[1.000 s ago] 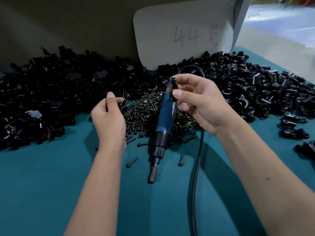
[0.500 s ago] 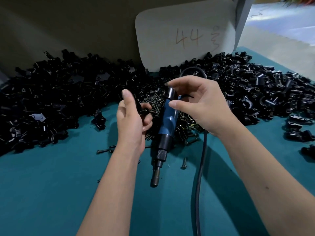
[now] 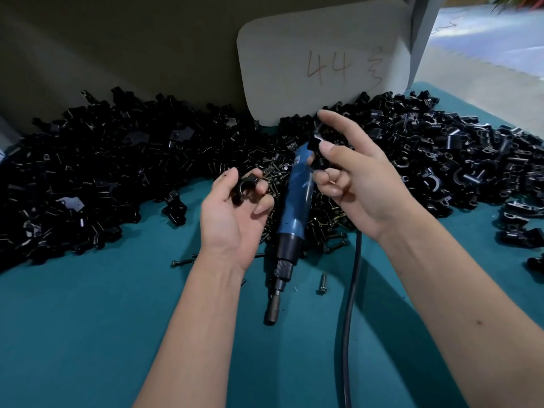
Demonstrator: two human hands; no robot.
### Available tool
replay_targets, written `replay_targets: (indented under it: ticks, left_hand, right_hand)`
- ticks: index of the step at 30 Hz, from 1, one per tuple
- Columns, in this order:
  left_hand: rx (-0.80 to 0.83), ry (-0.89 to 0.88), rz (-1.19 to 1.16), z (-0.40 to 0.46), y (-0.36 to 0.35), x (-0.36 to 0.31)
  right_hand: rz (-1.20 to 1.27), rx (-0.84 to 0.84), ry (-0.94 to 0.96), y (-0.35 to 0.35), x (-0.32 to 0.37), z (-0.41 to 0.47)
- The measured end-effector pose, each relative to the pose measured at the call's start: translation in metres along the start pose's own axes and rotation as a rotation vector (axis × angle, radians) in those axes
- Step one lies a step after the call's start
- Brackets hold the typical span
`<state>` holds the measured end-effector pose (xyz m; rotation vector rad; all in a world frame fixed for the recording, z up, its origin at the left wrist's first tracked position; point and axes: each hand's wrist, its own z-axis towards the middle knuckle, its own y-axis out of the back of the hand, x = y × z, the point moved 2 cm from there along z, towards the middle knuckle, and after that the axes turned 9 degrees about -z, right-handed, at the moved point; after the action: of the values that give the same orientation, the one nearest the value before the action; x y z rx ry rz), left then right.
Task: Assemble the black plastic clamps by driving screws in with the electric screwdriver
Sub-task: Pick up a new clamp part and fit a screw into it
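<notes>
Left hand [image 3: 235, 213] fingers pinch clamp half [image 3: 244, 188] — right hand [image 3: 353, 178] pinches another [image 3: 316, 148].

My left hand [image 3: 235, 213] pinches a curved black clamp half [image 3: 243, 187] at frame centre; my right hand [image 3: 357, 178] pinches another [image 3: 316, 148] above the blue screwdriver [image 3: 291, 228] lying on the screws [image 3: 273, 175].

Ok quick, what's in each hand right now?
Left hand: holding a curved black clamp piece in its fingers.
Right hand: pinching another black clamp piece between thumb and forefinger.
</notes>
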<state>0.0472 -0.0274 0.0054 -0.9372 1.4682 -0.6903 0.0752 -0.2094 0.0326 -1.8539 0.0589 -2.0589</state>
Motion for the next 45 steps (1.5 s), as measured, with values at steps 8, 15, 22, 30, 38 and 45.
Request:
replay_targets:
  ticks: [8, 15, 22, 30, 38, 45]
  left_hand:
    - [0.037, 0.095, -0.160, -0.004, -0.004, -0.003]
    - [0.215, -0.043, 0.082, -0.002, -0.003, 0.000]
    - [0.320, -0.182, 0.349, -0.004, -0.002, -0.002]
    - [0.407, -0.200, 0.390, -0.008, -0.006, -0.001]
    - [0.147, -0.155, 0.367, -0.004, -0.007, 0.004]
    - [0.021, -0.195, 0.411, -0.004, -0.008, 0.006]
  right_hand:
    - [0.014, 0.105, -0.071, -0.005, 0.001, -0.003]
    - [0.028, 0.048, -0.210, -0.011, 0.000, -0.003]
    - [0.012, 0.032, -0.182, -0.011, -0.001, -0.004]
    - [-0.112, 0.017, -0.086, -0.004, -0.006, 0.000]
    - [-0.060, 0.095, -0.024, -0.010, -0.004, -0.001]
    - [-0.294, 0.120, 0.207, -0.020, -0.006, -0.003]
